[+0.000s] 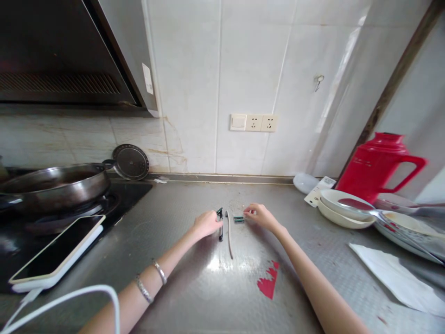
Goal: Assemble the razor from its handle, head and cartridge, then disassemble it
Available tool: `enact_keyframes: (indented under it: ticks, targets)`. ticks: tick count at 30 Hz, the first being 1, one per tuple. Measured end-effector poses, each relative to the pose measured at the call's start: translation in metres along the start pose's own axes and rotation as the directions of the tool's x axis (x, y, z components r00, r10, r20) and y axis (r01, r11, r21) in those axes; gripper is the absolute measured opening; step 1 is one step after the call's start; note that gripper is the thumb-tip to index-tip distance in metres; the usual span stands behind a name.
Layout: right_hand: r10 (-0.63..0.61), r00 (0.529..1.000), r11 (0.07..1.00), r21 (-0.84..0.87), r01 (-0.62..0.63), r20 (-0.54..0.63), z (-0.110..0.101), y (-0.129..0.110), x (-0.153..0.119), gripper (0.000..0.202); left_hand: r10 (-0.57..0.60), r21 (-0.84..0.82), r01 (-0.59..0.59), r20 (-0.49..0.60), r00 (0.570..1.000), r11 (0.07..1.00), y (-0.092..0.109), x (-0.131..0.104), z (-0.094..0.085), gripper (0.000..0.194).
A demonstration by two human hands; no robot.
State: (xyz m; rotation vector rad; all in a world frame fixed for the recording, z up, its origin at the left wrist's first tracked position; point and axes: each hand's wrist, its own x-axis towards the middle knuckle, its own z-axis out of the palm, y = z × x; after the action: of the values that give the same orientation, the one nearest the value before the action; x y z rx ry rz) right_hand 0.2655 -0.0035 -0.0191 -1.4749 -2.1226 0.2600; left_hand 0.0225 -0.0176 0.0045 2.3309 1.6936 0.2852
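Observation:
My left hand (207, 223), at the middle of the steel counter (167, 297), is closed on a small dark clip-like item (221, 232). Just right of it lies a thin pale strip (230, 236), roughly lengthwise to my view. A short dark green piece (238, 219) is on the counter between the strip and my right hand. My right hand (255, 212) has its fingers pinched together beside that green piece; whatever the fingertips hold, if anything, is too small to make out. Nearer to me lies a torn red scrap (269, 282).
At left are a pan (59, 185) on the stove and a phone (59, 250) with a white cable (76, 291). Stacked bowls (344, 215), a red thermos jug (373, 164) and a white paper (396, 278) are at right. Wall sockets (261, 123) are behind.

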Motion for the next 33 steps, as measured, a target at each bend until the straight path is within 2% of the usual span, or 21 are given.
enact_keyframes:
  ticks: [7, 14, 18, 21, 23, 27, 29, 33]
  targets:
    - [0.003, 1.000, 1.000, -0.021, -0.003, -0.004, 0.000, -0.002, 0.001, 0.024, -0.081, 0.163, 0.078, 0.015, 0.997, 0.984, 0.018, -0.008, 0.010, 0.031]
    - [0.006, 1.000, 1.000, -0.010, -0.007, -0.019, 0.000, -0.007, 0.001, 0.023, -0.070, 0.153, 0.064, 0.035, 0.997, 0.986, 0.022, -0.010, 0.013, 0.028]
    - [0.061, 0.997, 0.998, 0.014, -0.061, -0.041, 0.001, -0.016, 0.002, 0.023, -0.061, 0.113, 0.063, -0.017, 0.998, 0.992, 0.017, -0.008, 0.017, 0.028]
    - [0.121, 0.991, 0.986, 0.117, -0.115, -0.049, 0.005, -0.027, 0.006, 0.023, -0.049, 0.073, 0.054, -0.068, 0.996, 0.996, 0.015, -0.007, 0.014, 0.030]
    - [0.183, 0.983, 0.954, 0.241, -0.177, -0.002, 0.007, -0.039, 0.010, 0.025, -0.037, 0.041, 0.041, -0.094, 0.995, 0.998, 0.017, -0.007, 0.010, 0.030]
    - [0.324, 0.937, 0.812, 0.471, -0.345, 0.129, 0.009, -0.066, 0.015, 0.033, 0.002, -0.007, -0.003, -0.144, 0.990, 1.000, 0.029, -0.009, 0.003, 0.030]
    - [0.350, 0.926, 0.770, 0.519, -0.372, 0.144, 0.007, -0.077, 0.015, 0.033, 0.027, -0.013, -0.029, -0.157, 0.987, 0.999, 0.038, -0.011, 0.001, 0.030]
    - [0.389, 0.918, 0.775, 0.510, -0.374, 0.082, 0.001, -0.084, 0.013, 0.023, 0.059, 0.005, -0.059, -0.148, 0.987, 0.998, 0.057, -0.016, -0.002, 0.029]
